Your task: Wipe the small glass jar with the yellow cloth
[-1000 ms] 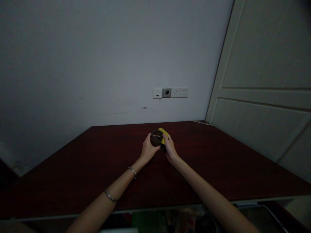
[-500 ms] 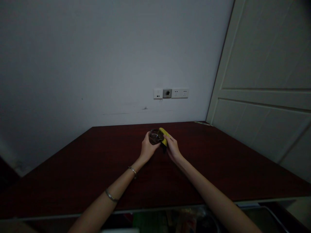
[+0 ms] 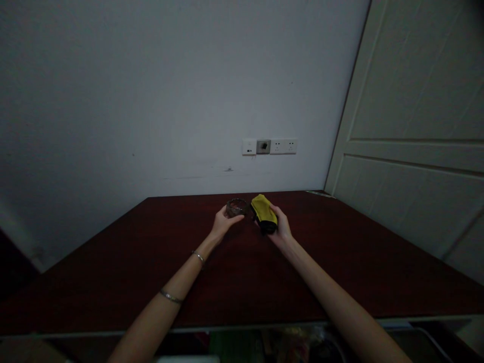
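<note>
My left hand [image 3: 224, 224] is closed around the near left side of a round, clear glass bowl [image 3: 237, 206], its thumb along the near rim. To the right, my right hand [image 3: 280, 227] grips a small yellow and black cloth pouch [image 3: 264, 209] from its right side. The pouch's yellow face is turned up and its black end points toward me. A narrow gap separates the pouch from the bowl. Some fingers of both hands are hidden behind what they hold.
The dark red tabletop [image 3: 227, 282] runs back to a pale wall [image 3: 151, 101] with a row of sockets [image 3: 269, 146]. A white panelled door [image 3: 412, 111] stands at the right. Below the front edge is an open space with assorted items, including something green [image 3: 234, 347].
My hands have moved apart. The pouch has left the bowl's side and turned to show its broad yellow face. The bowl is a little further left and more level.
</note>
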